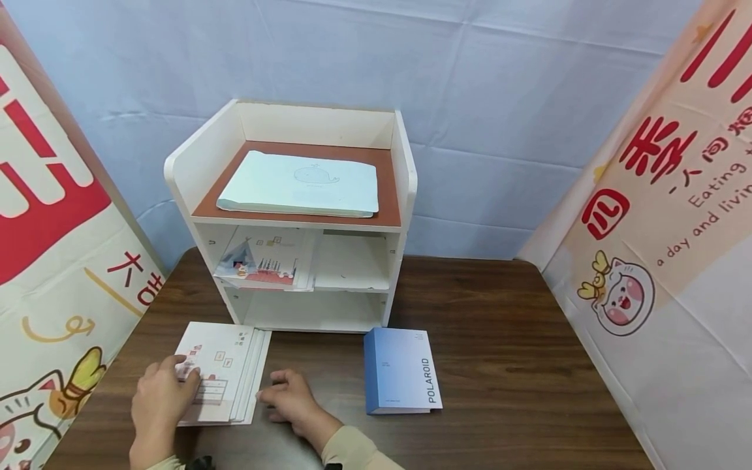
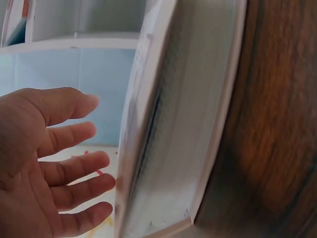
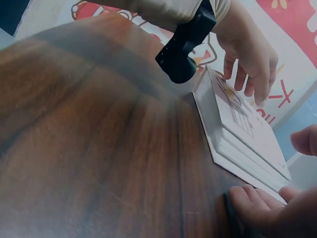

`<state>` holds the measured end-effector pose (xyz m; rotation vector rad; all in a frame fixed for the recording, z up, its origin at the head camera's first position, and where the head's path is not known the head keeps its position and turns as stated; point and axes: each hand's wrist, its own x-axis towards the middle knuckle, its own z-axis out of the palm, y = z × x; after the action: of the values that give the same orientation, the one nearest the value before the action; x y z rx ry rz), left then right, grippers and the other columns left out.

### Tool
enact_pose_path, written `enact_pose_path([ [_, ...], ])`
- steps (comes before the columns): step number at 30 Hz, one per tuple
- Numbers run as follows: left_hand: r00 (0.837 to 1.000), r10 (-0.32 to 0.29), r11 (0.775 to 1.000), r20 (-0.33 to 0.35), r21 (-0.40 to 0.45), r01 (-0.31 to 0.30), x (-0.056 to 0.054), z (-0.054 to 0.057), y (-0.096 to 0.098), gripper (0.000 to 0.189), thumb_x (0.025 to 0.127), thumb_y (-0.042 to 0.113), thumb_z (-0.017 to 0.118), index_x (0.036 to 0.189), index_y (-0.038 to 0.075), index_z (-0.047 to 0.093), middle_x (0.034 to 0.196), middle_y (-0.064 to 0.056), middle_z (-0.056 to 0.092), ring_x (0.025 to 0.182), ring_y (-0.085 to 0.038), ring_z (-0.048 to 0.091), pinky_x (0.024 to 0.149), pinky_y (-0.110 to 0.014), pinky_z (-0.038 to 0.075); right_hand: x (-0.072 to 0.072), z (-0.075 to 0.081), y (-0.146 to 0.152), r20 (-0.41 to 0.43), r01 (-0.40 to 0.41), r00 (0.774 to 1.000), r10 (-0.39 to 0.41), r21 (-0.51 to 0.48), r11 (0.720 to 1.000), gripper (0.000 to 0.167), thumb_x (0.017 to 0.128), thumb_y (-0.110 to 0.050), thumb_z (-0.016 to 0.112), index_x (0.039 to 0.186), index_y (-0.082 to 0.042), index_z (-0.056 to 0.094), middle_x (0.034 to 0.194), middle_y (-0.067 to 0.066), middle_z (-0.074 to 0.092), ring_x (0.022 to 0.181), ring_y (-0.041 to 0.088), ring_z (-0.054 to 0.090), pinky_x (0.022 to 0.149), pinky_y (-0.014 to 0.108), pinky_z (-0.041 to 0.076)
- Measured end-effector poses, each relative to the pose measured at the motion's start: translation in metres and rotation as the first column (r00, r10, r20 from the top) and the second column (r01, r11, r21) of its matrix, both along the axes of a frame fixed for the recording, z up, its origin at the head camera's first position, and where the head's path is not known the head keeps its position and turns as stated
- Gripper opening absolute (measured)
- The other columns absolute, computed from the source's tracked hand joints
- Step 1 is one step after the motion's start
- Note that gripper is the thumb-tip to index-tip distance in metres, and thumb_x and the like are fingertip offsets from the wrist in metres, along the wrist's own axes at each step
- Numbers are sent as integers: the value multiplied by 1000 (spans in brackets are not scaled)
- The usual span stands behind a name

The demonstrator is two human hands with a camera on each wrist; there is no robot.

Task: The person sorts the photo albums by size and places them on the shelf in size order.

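Note:
A thick white hardcover book (image 1: 217,375) with small red and tan prints lies on the table's left front, its page edges turned to the right. My left hand (image 1: 161,398) is over its left side, fingers apart and relaxed; in the left wrist view the fingertips (image 2: 106,181) come close to the cover's edge. Whether they touch it, I cannot tell. Beside the book's right edge is my right hand (image 1: 299,405), fingers loosely bent and thumb apart. The right wrist view has its fingers (image 3: 252,203) low by the tabletop, close to the book's corner.
A white shelf unit (image 1: 405,163) stands behind the book, with a pale whale-print album (image 1: 299,183) on top. Its middle shelf holds a clear pouch and printed papers (image 1: 267,258). A blue-white POLAROID album (image 1: 405,372) lies on the wooden table (image 1: 499,365) at right.

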<state>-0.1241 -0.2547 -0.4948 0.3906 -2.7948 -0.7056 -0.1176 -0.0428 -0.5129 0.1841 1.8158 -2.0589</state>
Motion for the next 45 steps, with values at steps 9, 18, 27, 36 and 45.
enact_pose_path([
  [9, 989, 86, 995, 118, 47, -92, 7, -2, -11, 46, 79, 20, 59, 116, -7, 50, 109, -35, 43, 96, -55, 39, 73, -63, 32, 4, -1, -10, 125, 25, 992, -9, -130, 991, 41, 74, 6, 64, 112, 4, 50, 88, 12, 57, 80, 24, 60, 71, 46, 51],
  [18, 979, 77, 977, 190, 182, -112, 9, -8, -19, 54, 81, 21, 59, 123, -7, 42, 110, -36, 46, 99, -51, 43, 75, -58, 35, 5, -1, -16, 152, 37, 988, -13, -153, 987, 40, 74, 5, 63, 111, 3, 49, 89, 12, 56, 80, 25, 59, 72, 47, 50],
  [27, 977, 64, 959, 202, 259, -116, 7, -9, -21, 54, 81, 16, 55, 125, -10, 38, 120, -36, 43, 107, -53, 38, 86, -59, 31, 6, 0, -16, 188, 119, 979, -78, -216, 969, 38, 70, 7, 64, 105, 1, 51, 78, 9, 54, 58, 14, 51, 61, 30, 49],
  [36, 978, 29, 932, 206, 347, -101, 11, -5, -28, 55, 80, 15, 61, 123, -13, 43, 105, -31, 55, 95, -40, 50, 79, -47, 39, 2, -2, -12, 198, 112, 978, -64, -239, 965, 39, 72, 6, 62, 107, 1, 47, 76, 6, 54, 56, 13, 49, 54, 21, 43],
  [45, 984, -140, 748, 109, 663, 33, 23, -7, -34, 59, 80, -1, 63, 130, -15, 34, 99, -10, 58, 75, -4, 53, 63, -20, 47, -5, 2, -9, 226, 51, 974, -4, -202, 978, 38, 73, 9, 60, 110, 7, 53, 74, 5, 59, 61, 12, 54, 55, 23, 43],
])
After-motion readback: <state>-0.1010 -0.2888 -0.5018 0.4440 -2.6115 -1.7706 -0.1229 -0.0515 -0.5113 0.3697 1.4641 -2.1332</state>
